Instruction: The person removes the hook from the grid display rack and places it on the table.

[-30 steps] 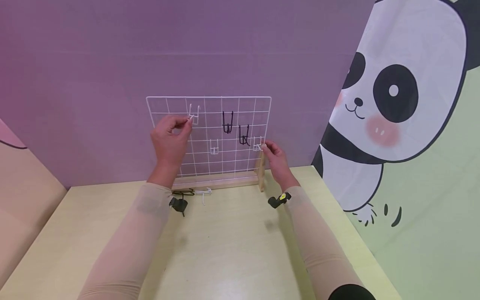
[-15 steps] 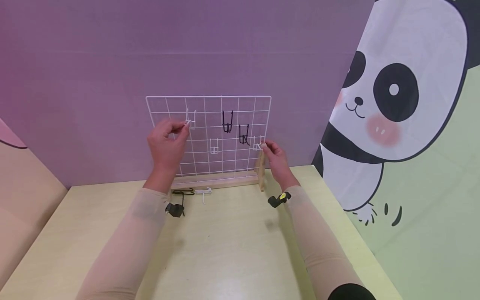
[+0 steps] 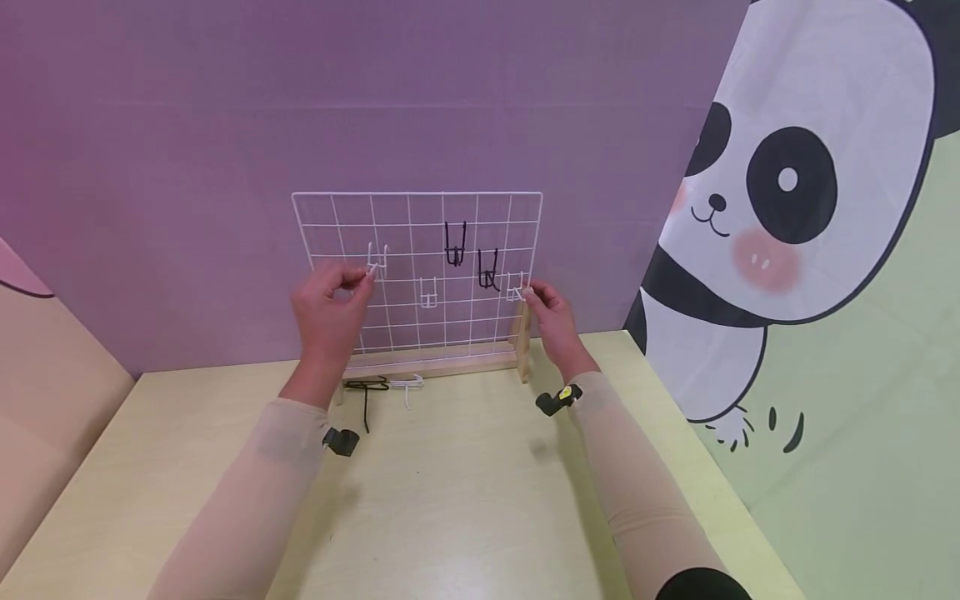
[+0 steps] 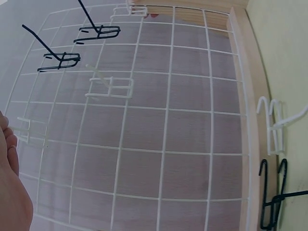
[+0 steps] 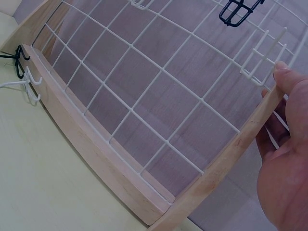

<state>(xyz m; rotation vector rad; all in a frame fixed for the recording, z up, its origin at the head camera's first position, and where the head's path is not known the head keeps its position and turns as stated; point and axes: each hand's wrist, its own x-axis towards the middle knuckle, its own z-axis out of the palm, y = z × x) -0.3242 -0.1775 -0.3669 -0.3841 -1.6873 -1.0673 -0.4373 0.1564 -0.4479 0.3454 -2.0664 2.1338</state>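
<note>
Purple backdrop (image 3: 225, 125), white wire grid (image 4: 167, 109); left hand (image 3: 328, 312) pinches bent-wire hook (image 3: 377, 265).

a pale, light wood-toned table (image 3: 465, 500) spreads from the near edge to a plain purple wall (image 3: 495, 100) at the far side, which has a faint horizontal crease and grows pinker toward the left. on the right, a pale green wall (image 3: 892, 392) carries a large cartoon panda (image 3: 795, 275) in black and white with a pink cheek and a small smile; on the left is a peach-beige wall (image 3: 52, 375) with a pink patch (image 3: 18, 267) edged by a dark curve. soft light leaves a pale sheen and blurred shadows on the tabletop.
</note>
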